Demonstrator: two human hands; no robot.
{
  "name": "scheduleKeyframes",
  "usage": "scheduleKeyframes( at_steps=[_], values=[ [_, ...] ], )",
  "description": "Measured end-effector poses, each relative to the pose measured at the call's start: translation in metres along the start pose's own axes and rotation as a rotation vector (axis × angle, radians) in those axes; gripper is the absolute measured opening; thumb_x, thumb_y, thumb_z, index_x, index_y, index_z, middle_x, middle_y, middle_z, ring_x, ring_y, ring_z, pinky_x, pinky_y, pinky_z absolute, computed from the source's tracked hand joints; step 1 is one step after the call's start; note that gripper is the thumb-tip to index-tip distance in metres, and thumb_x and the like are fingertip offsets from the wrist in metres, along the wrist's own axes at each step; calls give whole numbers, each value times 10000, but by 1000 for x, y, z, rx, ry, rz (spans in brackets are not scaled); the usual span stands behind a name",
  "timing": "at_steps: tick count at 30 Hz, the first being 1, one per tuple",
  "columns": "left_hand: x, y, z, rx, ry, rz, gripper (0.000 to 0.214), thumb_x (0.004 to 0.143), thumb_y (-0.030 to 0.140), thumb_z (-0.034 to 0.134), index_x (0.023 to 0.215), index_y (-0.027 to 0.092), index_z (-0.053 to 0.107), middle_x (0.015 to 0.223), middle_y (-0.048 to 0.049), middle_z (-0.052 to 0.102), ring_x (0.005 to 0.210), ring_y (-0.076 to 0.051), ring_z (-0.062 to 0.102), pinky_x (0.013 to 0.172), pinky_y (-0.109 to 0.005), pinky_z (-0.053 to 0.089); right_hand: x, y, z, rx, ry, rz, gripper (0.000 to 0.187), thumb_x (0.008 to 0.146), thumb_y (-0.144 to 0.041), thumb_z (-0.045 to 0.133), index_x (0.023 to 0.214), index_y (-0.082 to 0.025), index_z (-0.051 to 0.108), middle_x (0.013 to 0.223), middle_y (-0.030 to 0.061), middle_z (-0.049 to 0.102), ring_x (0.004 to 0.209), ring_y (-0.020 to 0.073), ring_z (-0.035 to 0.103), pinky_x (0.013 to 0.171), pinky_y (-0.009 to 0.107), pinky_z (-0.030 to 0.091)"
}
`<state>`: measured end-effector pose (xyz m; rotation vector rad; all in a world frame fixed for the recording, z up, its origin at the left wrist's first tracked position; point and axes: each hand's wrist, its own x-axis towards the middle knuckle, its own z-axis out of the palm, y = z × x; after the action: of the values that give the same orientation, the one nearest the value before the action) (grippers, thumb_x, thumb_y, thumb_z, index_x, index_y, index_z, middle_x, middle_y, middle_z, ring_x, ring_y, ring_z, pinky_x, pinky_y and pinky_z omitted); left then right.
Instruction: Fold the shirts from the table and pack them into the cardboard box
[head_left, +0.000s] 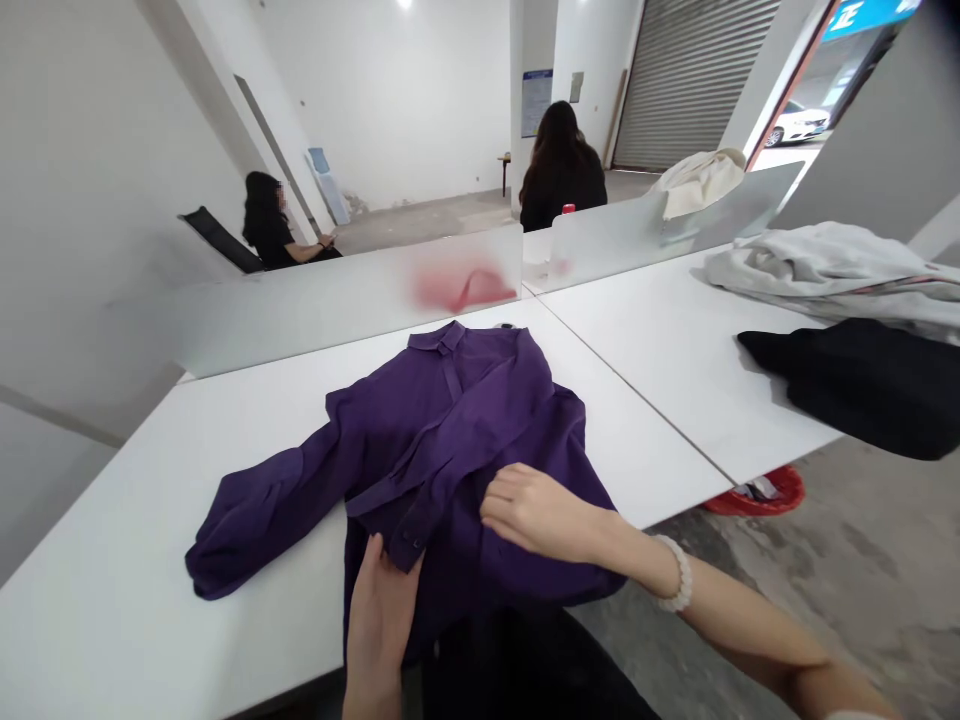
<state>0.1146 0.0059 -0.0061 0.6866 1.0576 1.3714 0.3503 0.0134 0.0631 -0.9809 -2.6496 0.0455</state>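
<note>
A purple shirt point(450, 440) lies on the white table point(142, 510) with its collar at the far side. One sleeve point(262, 510) stretches out to the left with a bend in it. The other sleeve is folded diagonally across the front, its buttoned cuff point(409, 540) near the table's front edge. At that cuff, my left hand point(382, 605) is closed, with thumb and fingers on the fabric. My right hand point(536, 512) is over the shirt's lower right part, its fingers curled together. Whatever those fingers may hold is hidden.
A frosted divider point(337, 320) runs along the table's back, with a blurred red thing behind it. Black cloth point(870, 385) and a white garment point(840, 265) lie at the right. Below the edge stands a red bin point(780, 495). Two people point(562, 170) sit beyond the divider.
</note>
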Motion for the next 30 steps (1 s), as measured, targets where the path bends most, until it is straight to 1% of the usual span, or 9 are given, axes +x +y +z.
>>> scheduleKeyframes(
  at_steps=[2, 4, 8, 15, 18, 21, 24, 27, 30],
  values=[
    [-1, -1, 8, 4, 46, -47, 419, 775, 378, 658, 1181, 287, 608, 1216, -44, 642, 1156, -239, 582, 1040, -453, 431, -22, 21, 12, -4, -27, 135, 244, 964, -238, 395, 878, -163, 611, 869, 62, 626, 873, 171, 571, 850, 333, 432],
    [0, -3, 14, 89, 98, -46, 623, 737, 312, 713, 1317, 310, 486, 1306, -42, 581, 1198, -239, 552, 1066, -453, 402, -41, 40, 20, 11, -15, 190, 215, 951, -229, 421, 952, -165, 627, 1021, 94, 631, 1028, 202, 562, 923, 366, 430],
    [5, 1, 23, 331, 146, 124, 855, 704, 313, 763, 1433, 326, 316, 1438, -55, 448, 1284, -245, 468, 1127, -445, 305, -57, 69, 32, 4, 20, 254, 272, 943, -227, 429, 1121, -138, 615, 1254, 161, 567, 1235, 254, 478, 1012, 424, 411],
    [2, 42, 54, 129, 70, 387, 781, 695, 267, 764, 1390, 313, 410, 1346, -63, 545, 1239, -252, 514, 1079, -451, 364, -3, 90, 45, -17, -115, 122, 371, 954, -248, 400, 1288, -164, 538, 1360, 115, 518, 1314, 240, 406, 1080, 425, 331],
    [-4, 49, 62, 89, 52, 438, 783, 680, 241, 774, 1379, 309, 428, 1344, -60, 548, 1249, -247, 503, 1088, -447, 343, 20, 110, 50, -22, -48, 281, 374, 922, -249, 450, 1274, -161, 541, 1344, 144, 525, 1236, 259, 477, 1004, 430, 402],
    [-8, 47, 57, 57, 107, 439, 781, 680, 259, 774, 1376, 326, 425, 1361, -50, 534, 1268, -253, 483, 1085, -461, 337, 29, 145, 46, -33, 30, 491, 315, 899, -203, 443, 1158, -118, 602, 1267, 189, 571, 1162, 286, 525, 980, 460, 418],
    [-3, 42, 43, 109, 181, 410, 795, 694, 310, 761, 1397, 322, 390, 1388, -63, 507, 1281, -273, 467, 1081, -479, 344, 24, 186, 35, -27, 91, 598, 353, 874, -111, 381, 1159, -112, 589, 1268, 182, 575, 1183, 274, 512, 1033, 459, 376],
    [7, 28, 26, 318, 160, 344, 913, 675, 337, 771, 1452, 279, 295, 1451, -99, 429, 1319, -288, 419, 1116, -473, 295, 11, 215, 25, 10, 120, 650, 400, 846, -85, 376, 1203, -107, 556, 1272, 168, 578, 1181, 265, 516, 1044, 453, 375],
    [9, 10, 12, 514, 92, 238, 1012, 699, 383, 743, 1498, 291, 128, 1540, -105, 267, 1380, -285, 320, 1141, -472, 231, -8, 226, 21, 75, 102, 621, 384, 835, -128, 444, 1201, -105, 559, 1303, 154, 559, 1193, 249, 516, 1039, 399, 402]
  ],
)
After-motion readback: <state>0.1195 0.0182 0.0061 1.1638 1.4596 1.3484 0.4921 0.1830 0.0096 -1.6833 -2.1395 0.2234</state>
